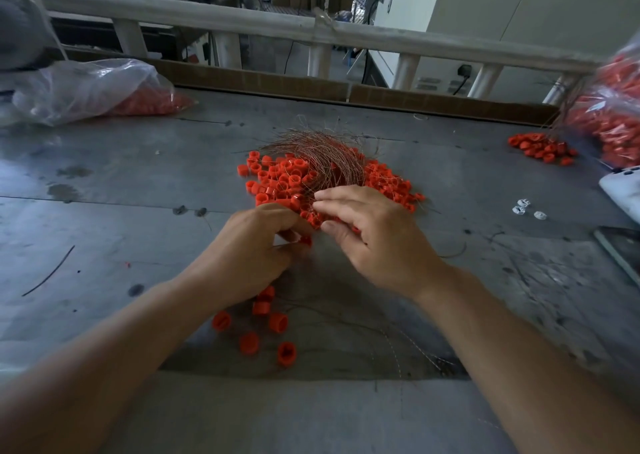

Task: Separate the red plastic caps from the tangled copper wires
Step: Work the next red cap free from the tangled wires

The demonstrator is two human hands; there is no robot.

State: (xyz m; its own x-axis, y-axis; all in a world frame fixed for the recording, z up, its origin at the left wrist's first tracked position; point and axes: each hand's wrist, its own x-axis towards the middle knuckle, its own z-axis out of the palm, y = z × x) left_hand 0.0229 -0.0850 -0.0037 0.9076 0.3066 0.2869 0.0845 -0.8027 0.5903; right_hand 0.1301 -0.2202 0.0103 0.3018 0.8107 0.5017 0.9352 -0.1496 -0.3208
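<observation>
Red plastic caps [294, 178] lie in a heap on the grey table [138, 211], just beyond the fingertips of both hands. A tangle of copper wires [322, 148] arches over the heap's far side and threads down among the caps.

The left hand [252, 245] sits at the near edge of the heap with its fingers curled in tight around a few caps. Something pale shows between its fingers, too blurred to name. The right hand [374, 238] reaches in beside it, almost touching it, with bent fingers and thumb set on caps and wire strands. Whether it actually pinches a strand cannot be told.

A handful of loose caps [277, 322] lies scattered by the left wrist, between the two forearms, apart from the heap. Thin wire strands [398, 342] trail across the table beneath the right forearm.

Far out beyond the left hand lies a clear plastic bag [86, 86] with red caps inside. Well to the right of the right hand a smaller pile of caps [540, 148] sits beside a second bag [616, 107] packed with red pieces, and nearer that hand lie a few small white bits [521, 207]. A pale railing [242, 20] runs behind the table's far edge.
</observation>
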